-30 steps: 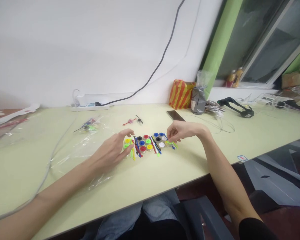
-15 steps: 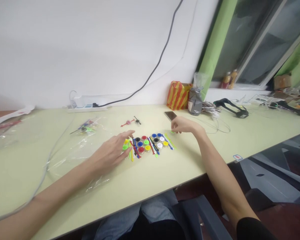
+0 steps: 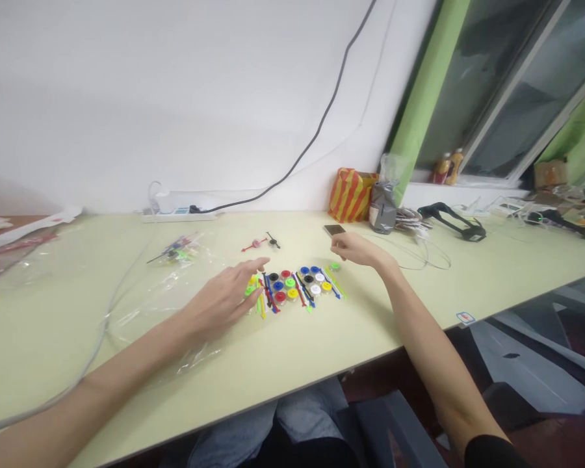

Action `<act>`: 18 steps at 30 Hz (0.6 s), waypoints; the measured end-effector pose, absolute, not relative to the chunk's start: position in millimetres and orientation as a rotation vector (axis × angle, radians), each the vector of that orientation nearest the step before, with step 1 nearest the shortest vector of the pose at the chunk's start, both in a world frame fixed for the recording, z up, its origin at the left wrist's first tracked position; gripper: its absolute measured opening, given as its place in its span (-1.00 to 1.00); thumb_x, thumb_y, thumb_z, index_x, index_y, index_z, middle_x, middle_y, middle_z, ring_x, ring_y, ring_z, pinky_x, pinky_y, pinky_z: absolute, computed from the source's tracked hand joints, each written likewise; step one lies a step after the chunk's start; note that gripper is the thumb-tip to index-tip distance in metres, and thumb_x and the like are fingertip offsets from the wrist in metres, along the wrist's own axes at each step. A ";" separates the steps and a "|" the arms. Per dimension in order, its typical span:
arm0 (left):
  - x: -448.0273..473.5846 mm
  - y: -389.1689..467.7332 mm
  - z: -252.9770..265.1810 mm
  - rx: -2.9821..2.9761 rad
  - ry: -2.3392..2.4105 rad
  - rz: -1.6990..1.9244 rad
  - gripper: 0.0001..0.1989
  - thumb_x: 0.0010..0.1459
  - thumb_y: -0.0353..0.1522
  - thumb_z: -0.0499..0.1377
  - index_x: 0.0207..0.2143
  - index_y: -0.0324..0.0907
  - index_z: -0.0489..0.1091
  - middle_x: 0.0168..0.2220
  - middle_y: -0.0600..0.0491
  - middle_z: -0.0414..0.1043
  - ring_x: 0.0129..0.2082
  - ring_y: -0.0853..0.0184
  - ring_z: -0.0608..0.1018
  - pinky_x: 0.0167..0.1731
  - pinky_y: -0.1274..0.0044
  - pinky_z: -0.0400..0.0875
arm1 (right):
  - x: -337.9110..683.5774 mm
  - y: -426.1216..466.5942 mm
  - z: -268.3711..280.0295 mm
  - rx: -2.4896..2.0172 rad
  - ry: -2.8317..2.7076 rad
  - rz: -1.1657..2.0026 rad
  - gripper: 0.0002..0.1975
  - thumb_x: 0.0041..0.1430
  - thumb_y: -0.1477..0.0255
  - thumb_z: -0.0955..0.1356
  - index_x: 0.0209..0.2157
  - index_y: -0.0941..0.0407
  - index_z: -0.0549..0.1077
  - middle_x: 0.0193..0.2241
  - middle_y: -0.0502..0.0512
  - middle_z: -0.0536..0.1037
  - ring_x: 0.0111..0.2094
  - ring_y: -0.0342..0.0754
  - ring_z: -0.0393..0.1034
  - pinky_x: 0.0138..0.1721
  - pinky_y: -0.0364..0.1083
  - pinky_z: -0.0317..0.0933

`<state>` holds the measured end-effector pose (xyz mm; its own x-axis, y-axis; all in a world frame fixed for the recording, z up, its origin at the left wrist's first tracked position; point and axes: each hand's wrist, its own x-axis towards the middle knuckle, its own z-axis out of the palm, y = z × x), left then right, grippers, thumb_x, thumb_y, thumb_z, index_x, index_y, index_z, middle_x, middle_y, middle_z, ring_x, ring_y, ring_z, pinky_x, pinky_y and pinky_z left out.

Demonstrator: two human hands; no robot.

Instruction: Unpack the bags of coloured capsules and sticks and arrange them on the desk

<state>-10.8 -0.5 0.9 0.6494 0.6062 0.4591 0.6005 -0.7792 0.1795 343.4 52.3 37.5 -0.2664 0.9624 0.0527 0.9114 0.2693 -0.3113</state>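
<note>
My left hand (image 3: 227,290) rests over the left end of a row of small coloured parts, fingers apart and holding nothing. It partly covers a green disc (image 3: 250,290) and a yellow one. Beside it lie thin coloured arrow pointers (image 3: 270,296), then round spinner bases in black, red, blue, green and yellow, such as a red base (image 3: 279,296). Another group to the right has a white base (image 3: 315,290) and more pointers. My right hand (image 3: 350,248) hovers just above a lone green disc (image 3: 335,266), its fingers curled in with nothing visible in them.
Two assembled spinners, one red (image 3: 256,243) and one black (image 3: 273,242), lie behind the rows. A clear plastic bag (image 3: 141,312) and a pile of loose pointers (image 3: 178,250) are at left. Behind my right hand are a phone (image 3: 333,229) and a striped bag (image 3: 351,195).
My right hand has let go of the green disc, which now lies on the table, and has lifted slightly away. My left hand stays over the left end; the view has shifted slightly.
</note>
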 end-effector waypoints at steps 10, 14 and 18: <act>-15.2 1.7 2.5 2.814 1.095 0.880 -0.60 0.42 -0.31 -0.07 0.26 -0.11 0.13 -0.02 -0.03 0.49 -0.01 0.22 0.55 0.01 0.34 0.42 | 251.1 126.7 20.5 -1.611 -2.617 0.036 -0.62 0.41 0.32 0.28 0.18 0.15 0.33 0.06 0.31 0.53 0.02 0.10 0.44 -0.12 -0.08 0.19; -16.5 1.0 4.8 2.828 1.097 0.923 -0.60 0.42 -0.31 -0.08 0.26 -0.10 0.16 -0.08 -0.02 0.50 -0.08 0.23 0.57 -0.07 0.37 0.44 | 210.6 147.7 20.1 -1.652 -2.580 0.015 -0.63 0.45 0.24 0.21 0.07 0.18 0.41 0.05 0.37 0.53 0.04 0.18 0.44 -0.10 -0.04 0.22; -16.7 0.6 4.2 2.840 1.089 0.935 -0.62 0.42 -0.32 -0.08 0.23 -0.11 0.21 -0.14 -0.01 0.50 -0.14 0.23 0.57 -0.11 0.36 0.45 | 197.9 152.3 23.2 -1.646 -2.585 0.035 -0.81 0.34 0.45 0.29 -0.05 0.17 0.43 0.01 0.37 0.55 0.00 0.16 0.47 -0.15 -0.06 0.23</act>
<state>-16.7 0.6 4.2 0.5932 0.5990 0.5378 0.6226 -0.7649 0.1652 197.9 152.3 23.2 -0.4211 0.9055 0.0522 0.9037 0.4238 -0.0606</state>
